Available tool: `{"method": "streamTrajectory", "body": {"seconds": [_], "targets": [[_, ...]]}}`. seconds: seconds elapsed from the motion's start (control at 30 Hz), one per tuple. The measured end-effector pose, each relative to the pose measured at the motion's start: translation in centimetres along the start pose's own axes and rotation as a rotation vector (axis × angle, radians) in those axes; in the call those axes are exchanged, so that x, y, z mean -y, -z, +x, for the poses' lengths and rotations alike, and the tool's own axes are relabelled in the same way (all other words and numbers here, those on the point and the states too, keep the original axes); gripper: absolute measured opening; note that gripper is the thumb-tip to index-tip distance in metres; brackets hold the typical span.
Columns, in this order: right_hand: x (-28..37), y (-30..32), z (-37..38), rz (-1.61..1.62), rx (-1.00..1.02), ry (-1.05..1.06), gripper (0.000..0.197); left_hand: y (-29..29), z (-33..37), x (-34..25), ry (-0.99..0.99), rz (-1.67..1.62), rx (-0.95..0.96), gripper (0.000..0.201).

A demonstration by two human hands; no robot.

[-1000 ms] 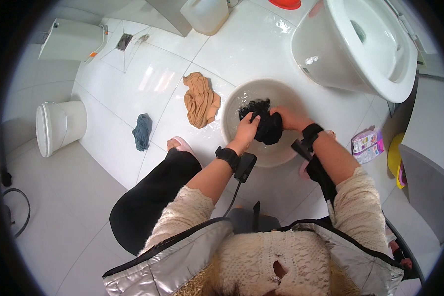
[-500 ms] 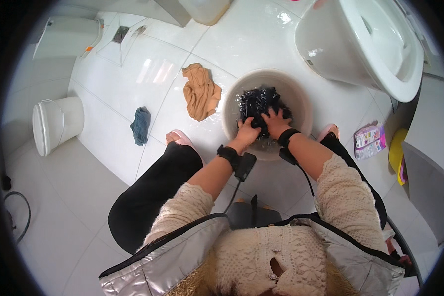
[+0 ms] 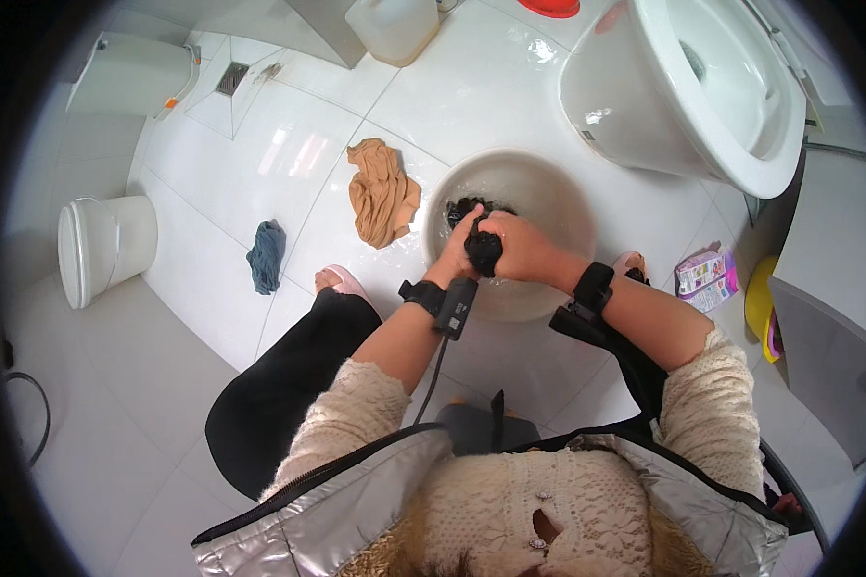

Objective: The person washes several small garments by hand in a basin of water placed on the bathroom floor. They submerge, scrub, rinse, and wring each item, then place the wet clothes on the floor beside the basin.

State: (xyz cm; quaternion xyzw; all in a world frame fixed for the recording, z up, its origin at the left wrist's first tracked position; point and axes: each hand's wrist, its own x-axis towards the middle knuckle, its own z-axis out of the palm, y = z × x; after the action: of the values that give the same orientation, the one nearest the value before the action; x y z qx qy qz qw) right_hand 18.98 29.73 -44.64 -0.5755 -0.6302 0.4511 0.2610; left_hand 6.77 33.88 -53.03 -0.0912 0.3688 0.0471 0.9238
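A dark wet cloth is bunched between my two hands over a pale round basin of water. My left hand is closed round its left side. From the right, my right hand grips the same bunch, fingers wrapped over it. Part of the cloth hangs beyond the hands, down inside the far left of the basin. To the basin's left, a tan cloth lies crumpled on the tiles, with a smaller grey-blue cloth farther left.
A white toilet stands at the far right. Nearer on the right lie a purple-and-white packet and a yellow basin. A lidded white bucket is at the left. A plastic jug and floor drain are farther off.
My hands, spread on the cloth in the water before, have closed on it and gathered it into a tight bunch nearer me. My right forearm has swung outward.
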Motion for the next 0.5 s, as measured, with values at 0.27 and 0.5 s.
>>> {"method": "streamTrajectory", "body": {"seconds": [0.27,0.5], "targets": [[-2.1,-2.5,-1.4,-0.037,-0.204,0.118,0.013,3.1,0.9,0.7,-0.590,0.832,0.074,0.016],[-9.5,-0.5,-0.1,-0.134,0.013,-0.456,0.021,-0.1,0.2,1.9,-0.504,0.418,-0.265,0.035]]}}
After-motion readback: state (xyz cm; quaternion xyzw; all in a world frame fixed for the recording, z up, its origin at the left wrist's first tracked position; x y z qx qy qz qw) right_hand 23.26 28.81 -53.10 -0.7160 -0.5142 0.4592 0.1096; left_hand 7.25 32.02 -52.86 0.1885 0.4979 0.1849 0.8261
